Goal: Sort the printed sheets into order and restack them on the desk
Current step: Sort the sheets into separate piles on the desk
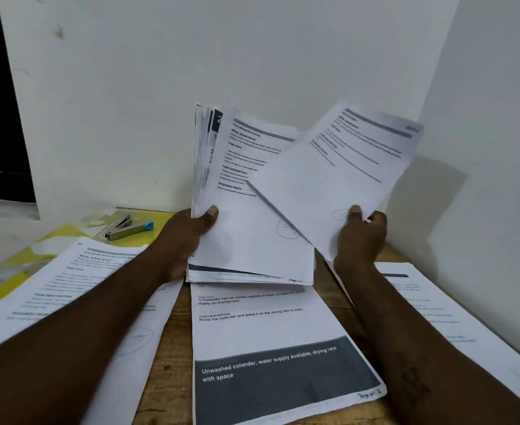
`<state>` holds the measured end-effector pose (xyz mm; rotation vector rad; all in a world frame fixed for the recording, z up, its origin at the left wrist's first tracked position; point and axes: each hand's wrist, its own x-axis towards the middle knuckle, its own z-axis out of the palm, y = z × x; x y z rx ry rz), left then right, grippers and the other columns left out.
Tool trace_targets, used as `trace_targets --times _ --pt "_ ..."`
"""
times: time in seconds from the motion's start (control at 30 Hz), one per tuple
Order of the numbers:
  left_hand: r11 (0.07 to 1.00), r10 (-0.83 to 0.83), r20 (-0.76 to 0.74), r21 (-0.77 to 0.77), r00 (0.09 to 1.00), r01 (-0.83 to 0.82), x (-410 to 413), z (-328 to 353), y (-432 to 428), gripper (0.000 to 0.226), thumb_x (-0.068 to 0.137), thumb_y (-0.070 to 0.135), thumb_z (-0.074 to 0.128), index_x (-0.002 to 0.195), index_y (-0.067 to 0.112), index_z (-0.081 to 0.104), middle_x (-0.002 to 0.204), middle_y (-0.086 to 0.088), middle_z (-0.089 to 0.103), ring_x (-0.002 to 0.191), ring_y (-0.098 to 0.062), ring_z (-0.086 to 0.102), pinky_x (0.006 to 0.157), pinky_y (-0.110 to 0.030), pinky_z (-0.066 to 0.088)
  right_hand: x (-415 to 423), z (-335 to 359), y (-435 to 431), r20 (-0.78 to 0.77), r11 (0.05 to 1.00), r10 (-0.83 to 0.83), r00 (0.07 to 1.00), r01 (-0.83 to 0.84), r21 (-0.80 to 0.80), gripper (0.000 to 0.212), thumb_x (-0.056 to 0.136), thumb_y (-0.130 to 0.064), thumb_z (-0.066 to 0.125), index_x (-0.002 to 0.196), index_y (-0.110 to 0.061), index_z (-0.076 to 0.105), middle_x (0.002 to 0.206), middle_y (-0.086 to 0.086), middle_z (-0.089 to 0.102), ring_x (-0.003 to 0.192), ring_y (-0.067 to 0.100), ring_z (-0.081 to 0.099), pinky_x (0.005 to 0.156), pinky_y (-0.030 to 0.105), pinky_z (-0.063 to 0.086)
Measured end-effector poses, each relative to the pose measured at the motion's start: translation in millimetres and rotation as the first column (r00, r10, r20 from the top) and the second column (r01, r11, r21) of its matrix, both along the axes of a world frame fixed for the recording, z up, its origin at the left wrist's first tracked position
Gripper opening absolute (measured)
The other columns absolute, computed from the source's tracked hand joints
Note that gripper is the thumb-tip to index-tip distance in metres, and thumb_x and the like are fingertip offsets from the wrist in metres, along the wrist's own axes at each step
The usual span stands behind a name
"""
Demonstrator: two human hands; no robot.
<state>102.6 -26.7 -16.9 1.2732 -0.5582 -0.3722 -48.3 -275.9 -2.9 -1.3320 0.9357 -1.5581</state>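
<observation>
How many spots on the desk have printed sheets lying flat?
3: the left sheets by the yellow folder, the centre page below the held bundle, the right sheet near the wall. Others may hide underneath; the held bundle and single sheet are not counted.

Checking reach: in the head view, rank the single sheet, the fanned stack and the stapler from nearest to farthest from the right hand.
1. The single sheet: pinched in the right hand.
2. The fanned stack: just left, held by the left hand.
3. The stapler: far left, on the yellow folder.
</observation>
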Motion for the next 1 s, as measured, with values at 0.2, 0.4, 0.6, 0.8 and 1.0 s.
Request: trace_targets --times 0.2,0.4,0.6,0.8,1.0 --pt "0.998 0.055 0.006 -0.006 0.998 -0.055 2.6 3.1 5.7 0.057 0.081 0.054 0.074 0.123 0.016 0.071 0.114 -0.01 0.078 0.109 -0.037 0.072 0.101 -0.061 0.055 -7.9 -1.4 -7.4 0.127 0.999 -0.051 0.991 0.051 0.004 0.026 0.107 -0.01 0.054 0.133 -0.01 0.056 0.119 -0.001 0.061 0.103 0.016 0.061 0.09 0.028 0.049" --pt "0.995 0.066 -0.005 -0.068 0.998 -0.067 8.3 1.7 6.9 0.073 0.078 0.06 0.08 0.134 0.016 0.067 0.121 -0.007 0.076 0.117 -0.036 0.069 0.106 -0.061 0.051 -9.0 -1.3 -10.4 0.193 1.0 -0.019 0.981 0.019 0.003 0.025 0.108 -0.008 0.052 0.132 -0.01 0.059 0.119 -0.003 0.063 0.102 0.015 0.061 0.086 0.019 0.046" --pt "0.93 0.22 -0.17 -0.263 0.961 -0.259 18.8 21.8 18.0 0.021 0.098 0.035 0.073 0.112 0.02 0.074 0.109 0.0 0.078 0.104 -0.028 0.073 0.098 -0.062 0.055 -15.9 1.1 -14.9 0.305 0.993 0.019 0.952 -0.054 0.105 0.028 0.108 -0.01 0.05 0.135 -0.012 0.056 0.114 -0.001 0.059 0.096 0.016 0.061 0.072 0.018 0.048" --pt "0.937 0.265 -0.087 -0.214 0.96 -0.277 15.7 22.2 15.1 0.027 0.099 0.035 0.07 0.118 0.015 0.071 0.104 -0.002 0.076 0.096 -0.027 0.072 0.096 -0.051 0.058 5.0 -1.1 -2.2 0.108 0.945 0.326 0.939 -0.321 -0.06 0.008 0.102 -0.019 0.06 0.106 -0.023 0.066 0.11 0.01 0.07 0.113 0.034 0.069 0.106 0.053 0.054" --pt "0.968 0.225 -0.013 -0.108 0.974 -0.225 3.2 15.4 -1.9 0.028 0.103 0.031 0.066 0.124 0.013 0.069 0.1 -0.002 0.075 0.091 -0.025 0.071 0.087 -0.039 0.06 2.2 4.0 20.5 0.093 0.725 0.687 0.72 -0.673 -0.144 0.02 0.103 -0.014 0.062 0.12 -0.021 0.07 0.129 0.009 0.073 0.123 0.04 0.066 0.109 0.057 0.051"
